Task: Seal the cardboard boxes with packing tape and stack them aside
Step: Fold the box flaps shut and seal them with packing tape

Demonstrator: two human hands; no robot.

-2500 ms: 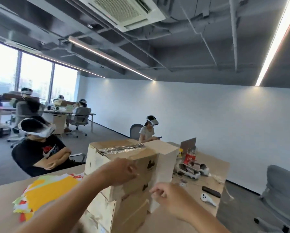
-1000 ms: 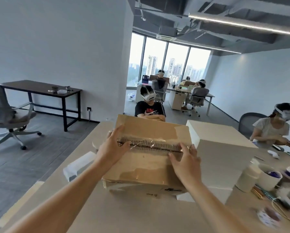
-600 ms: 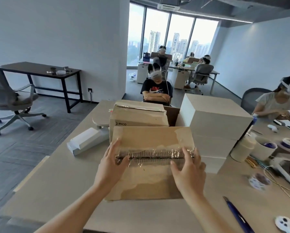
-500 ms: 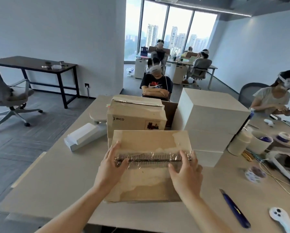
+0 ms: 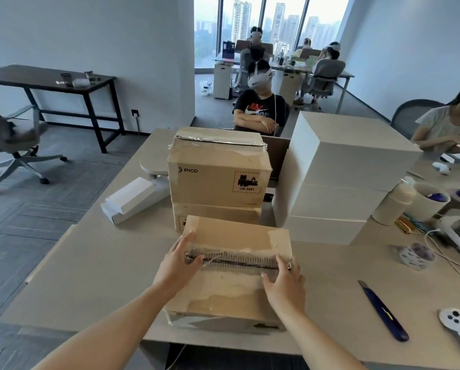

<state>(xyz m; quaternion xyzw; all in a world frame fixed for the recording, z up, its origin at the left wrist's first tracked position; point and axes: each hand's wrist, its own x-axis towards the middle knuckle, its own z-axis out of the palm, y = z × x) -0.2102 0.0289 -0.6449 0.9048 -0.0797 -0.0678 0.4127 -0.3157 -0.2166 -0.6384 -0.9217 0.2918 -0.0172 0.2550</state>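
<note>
Table [image 5: 90, 276]: stacked cartons [image 5: 218, 177] behind box [image 5: 234, 287]

Left arm [image 5: 111, 332]: bare, reaches forward from the lower left, nearly straight.
Left hand [image 5: 179, 265]: palm down, fingers [image 5: 186, 240] nearly straight, thumb [image 5: 196, 261] spread to the right.
Right arm [image 5: 314, 340]: bare, rises from the lower edge, angled inward.
Right hand [image 5: 283, 285]: palm down, fingers nearly straight, thumb out to the left.
Spacing: hands apart, thumbs pointing towards each other.

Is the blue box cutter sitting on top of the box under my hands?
No, the blue box cutter lies on the table, to the right of the box.
</note>
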